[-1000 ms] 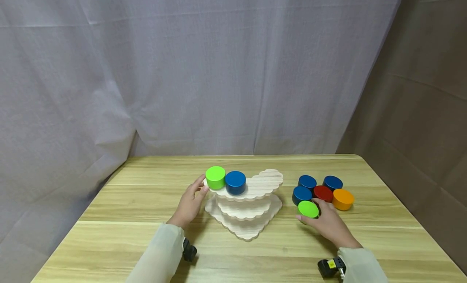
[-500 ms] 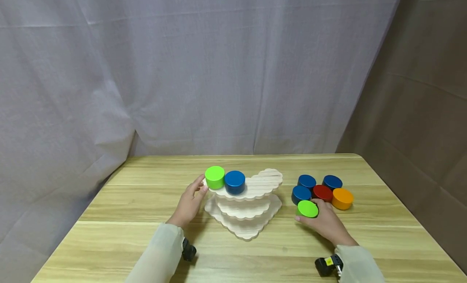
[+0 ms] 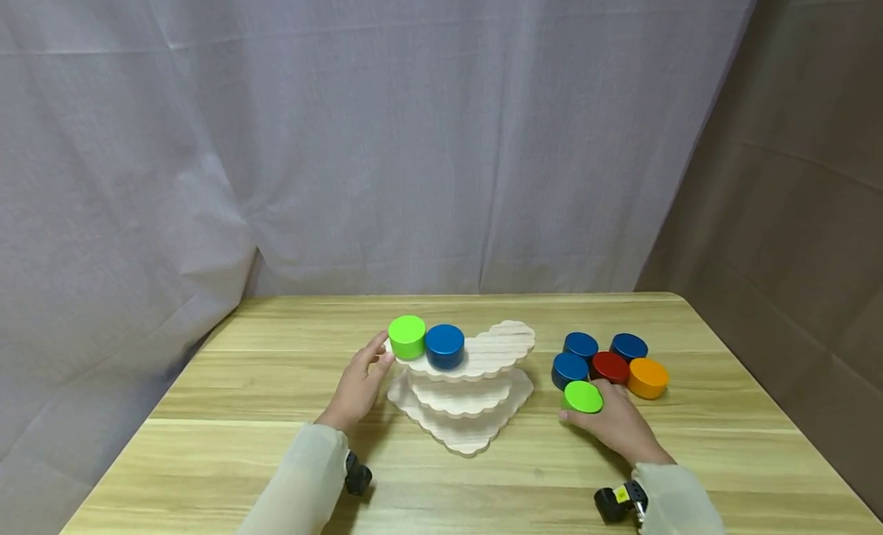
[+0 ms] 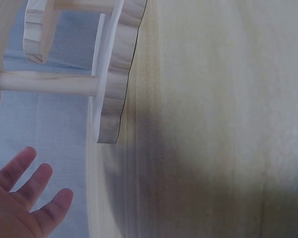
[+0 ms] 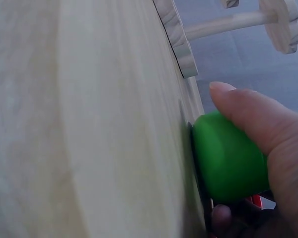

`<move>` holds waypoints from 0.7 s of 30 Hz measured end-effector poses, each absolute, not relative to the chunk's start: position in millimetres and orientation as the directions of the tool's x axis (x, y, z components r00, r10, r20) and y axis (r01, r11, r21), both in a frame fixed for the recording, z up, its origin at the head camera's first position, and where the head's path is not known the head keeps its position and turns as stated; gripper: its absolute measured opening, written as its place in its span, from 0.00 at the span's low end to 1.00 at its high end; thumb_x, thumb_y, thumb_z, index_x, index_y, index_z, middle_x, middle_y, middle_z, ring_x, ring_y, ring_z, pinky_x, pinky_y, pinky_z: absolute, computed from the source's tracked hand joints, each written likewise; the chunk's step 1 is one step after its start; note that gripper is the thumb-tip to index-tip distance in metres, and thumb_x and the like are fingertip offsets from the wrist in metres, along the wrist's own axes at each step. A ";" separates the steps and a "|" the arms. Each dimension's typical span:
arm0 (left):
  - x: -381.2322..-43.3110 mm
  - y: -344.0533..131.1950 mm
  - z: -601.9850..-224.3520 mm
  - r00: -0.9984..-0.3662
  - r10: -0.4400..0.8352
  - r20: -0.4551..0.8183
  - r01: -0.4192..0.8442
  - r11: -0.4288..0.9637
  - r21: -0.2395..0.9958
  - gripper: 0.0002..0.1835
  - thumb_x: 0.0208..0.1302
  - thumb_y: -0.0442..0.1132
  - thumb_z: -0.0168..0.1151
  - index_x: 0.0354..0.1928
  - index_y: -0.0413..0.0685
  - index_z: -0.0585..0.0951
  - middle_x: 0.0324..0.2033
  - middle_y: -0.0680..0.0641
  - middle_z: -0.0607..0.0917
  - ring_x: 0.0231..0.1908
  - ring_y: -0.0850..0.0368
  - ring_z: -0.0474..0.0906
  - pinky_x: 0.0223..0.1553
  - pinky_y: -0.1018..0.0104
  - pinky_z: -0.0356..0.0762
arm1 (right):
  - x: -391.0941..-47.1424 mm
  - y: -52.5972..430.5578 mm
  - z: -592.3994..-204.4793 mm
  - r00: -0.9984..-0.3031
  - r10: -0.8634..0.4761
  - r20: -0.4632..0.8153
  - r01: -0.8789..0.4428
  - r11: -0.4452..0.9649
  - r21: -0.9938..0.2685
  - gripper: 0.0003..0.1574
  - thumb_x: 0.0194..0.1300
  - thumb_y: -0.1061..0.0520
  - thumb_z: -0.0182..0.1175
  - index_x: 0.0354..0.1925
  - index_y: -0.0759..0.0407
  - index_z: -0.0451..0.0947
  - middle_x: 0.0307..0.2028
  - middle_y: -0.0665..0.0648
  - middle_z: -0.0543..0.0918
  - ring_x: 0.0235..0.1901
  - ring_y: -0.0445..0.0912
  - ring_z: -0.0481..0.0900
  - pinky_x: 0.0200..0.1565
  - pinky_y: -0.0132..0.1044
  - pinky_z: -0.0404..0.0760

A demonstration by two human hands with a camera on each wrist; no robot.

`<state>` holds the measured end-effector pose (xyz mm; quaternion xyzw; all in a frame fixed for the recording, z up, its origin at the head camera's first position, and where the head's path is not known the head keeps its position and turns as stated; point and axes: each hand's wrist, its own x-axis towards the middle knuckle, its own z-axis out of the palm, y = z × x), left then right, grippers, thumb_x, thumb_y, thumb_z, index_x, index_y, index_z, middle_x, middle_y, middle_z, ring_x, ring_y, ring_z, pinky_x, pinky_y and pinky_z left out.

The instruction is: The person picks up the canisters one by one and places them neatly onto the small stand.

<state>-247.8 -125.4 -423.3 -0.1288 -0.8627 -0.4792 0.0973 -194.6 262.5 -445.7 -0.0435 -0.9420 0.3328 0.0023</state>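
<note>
At the middle of the table stands a tiered wooden stand (image 3: pixel 469 435) with scalloped shelves. On its top shelf, a green cylinder (image 3: pixel 407 337) sits at the left end, beside a blue cylinder (image 3: pixel 444 346). My left hand (image 3: pixel 357 385) is at that left end, thumb and fingertips right at the shelf edge and the green cylinder. Three of its fingers (image 4: pixel 39 183) show spread and nearly straight in the left wrist view. My right hand (image 3: pixel 624 424) grips a second green cylinder (image 5: pixel 228 158) between thumb and fingers, close over the tabletop; the fingers are partly hidden behind it.
Behind the held cylinder cluster several others: a red cylinder (image 3: pixel 610 366), an orange cylinder (image 3: pixel 648 377) and blue ones, the nearest blue cylinder (image 3: pixel 569 370) right beside the held one. A grey curtain (image 3: pixel 441 136) hangs behind the table (image 3: pixel 276 366), a brown curtain (image 3: pixel 786 236) at the right.
My right wrist has shifted slightly to the left, with the hand still around the green cylinder. My left hand and the stand have stayed in place.
</note>
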 end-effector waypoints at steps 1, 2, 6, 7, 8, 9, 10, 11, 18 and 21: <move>-248.0 -125.4 -423.6 -0.948 0.129 0.290 0.314 0.510 0.801 0.25 0.66 0.54 0.45 0.64 0.61 0.62 0.51 0.42 0.74 0.51 0.48 0.69 0.52 0.47 0.65 | -194.1 262.3 -445.3 -0.996 0.086 -0.023 0.081 0.770 -0.633 0.56 0.43 0.33 0.65 0.56 0.69 0.59 0.46 0.67 0.68 0.42 0.56 0.68 0.43 0.54 0.70; -248.2 -125.4 -423.8 -0.949 0.128 0.289 0.313 0.511 0.800 0.25 0.66 0.54 0.45 0.64 0.61 0.62 0.50 0.42 0.74 0.51 0.48 0.69 0.52 0.47 0.65 | -193.6 261.9 -445.0 -0.996 0.091 -0.021 0.083 0.766 -0.637 0.56 0.43 0.33 0.66 0.56 0.69 0.59 0.46 0.67 0.68 0.42 0.56 0.67 0.44 0.54 0.70; -248.4 -125.8 -424.8 -0.949 0.127 0.288 0.312 0.511 0.801 0.26 0.66 0.55 0.44 0.64 0.62 0.62 0.51 0.43 0.73 0.51 0.48 0.69 0.52 0.47 0.65 | -191.9 260.1 -442.1 -0.996 0.092 -0.005 0.073 0.757 -0.650 0.53 0.43 0.36 0.67 0.55 0.69 0.60 0.46 0.67 0.66 0.41 0.56 0.67 0.43 0.53 0.70; -248.6 -125.8 -425.3 -0.948 0.128 0.290 0.314 0.511 0.800 0.26 0.66 0.55 0.44 0.64 0.62 0.62 0.51 0.43 0.73 0.51 0.48 0.69 0.52 0.47 0.65 | -191.4 259.5 -441.3 -0.996 0.091 0.000 0.069 0.757 -0.649 0.53 0.43 0.37 0.67 0.55 0.69 0.60 0.46 0.66 0.65 0.41 0.56 0.67 0.43 0.52 0.71; -248.5 -125.8 -425.4 -0.948 0.128 0.291 0.314 0.512 0.799 0.26 0.66 0.55 0.44 0.64 0.61 0.62 0.51 0.43 0.74 0.51 0.48 0.69 0.52 0.47 0.65 | -190.9 258.8 -440.3 -0.996 0.087 0.006 0.063 0.759 -0.648 0.52 0.44 0.38 0.68 0.54 0.69 0.60 0.45 0.66 0.65 0.41 0.56 0.67 0.42 0.52 0.71; -248.5 -125.8 -425.4 -0.948 0.127 0.291 0.314 0.513 0.799 0.26 0.66 0.55 0.44 0.64 0.62 0.62 0.50 0.43 0.74 0.50 0.48 0.69 0.51 0.47 0.65 | -190.6 258.0 -439.4 -0.996 0.084 0.010 0.058 0.760 -0.647 0.51 0.44 0.39 0.68 0.54 0.69 0.60 0.45 0.66 0.65 0.41 0.55 0.67 0.42 0.51 0.71; -248.5 -125.8 -425.4 -0.948 0.126 0.291 0.314 0.514 0.799 0.26 0.66 0.56 0.44 0.64 0.62 0.62 0.50 0.43 0.74 0.50 0.48 0.69 0.51 0.47 0.65 | -190.2 257.1 -438.4 -0.997 0.081 0.015 0.052 0.760 -0.647 0.50 0.44 0.40 0.68 0.54 0.69 0.60 0.45 0.65 0.64 0.41 0.55 0.67 0.42 0.51 0.71; -248.5 -125.8 -425.3 -0.949 0.126 0.290 0.312 0.515 0.798 0.26 0.66 0.56 0.44 0.64 0.62 0.62 0.50 0.43 0.74 0.50 0.48 0.69 0.51 0.47 0.65 | -190.0 256.2 -437.2 -0.997 0.077 0.023 0.044 0.762 -0.646 0.49 0.44 0.41 0.69 0.54 0.69 0.60 0.44 0.65 0.64 0.40 0.55 0.67 0.41 0.50 0.71; -249.3 -126.0 -426.3 -0.949 0.130 0.287 0.312 0.513 0.800 0.27 0.65 0.57 0.43 0.65 0.63 0.61 0.50 0.44 0.74 0.51 0.49 0.69 0.51 0.47 0.65 | -189.9 248.7 -424.1 -0.993 0.050 0.104 -0.027 0.775 -0.632 0.45 0.45 0.45 0.69 0.52 0.68 0.62 0.44 0.63 0.62 0.40 0.54 0.68 0.40 0.46 0.73; -250.4 -126.2 -427.3 -0.948 0.133 0.289 0.315 0.513 0.798 0.27 0.65 0.58 0.43 0.65 0.64 0.61 0.51 0.44 0.73 0.51 0.49 0.69 0.51 0.46 0.65 | -189.4 244.3 -415.4 -0.989 0.044 0.139 -0.054 0.773 -0.632 0.43 0.45 0.45 0.69 0.51 0.67 0.63 0.45 0.63 0.62 0.40 0.53 0.67 0.40 0.45 0.73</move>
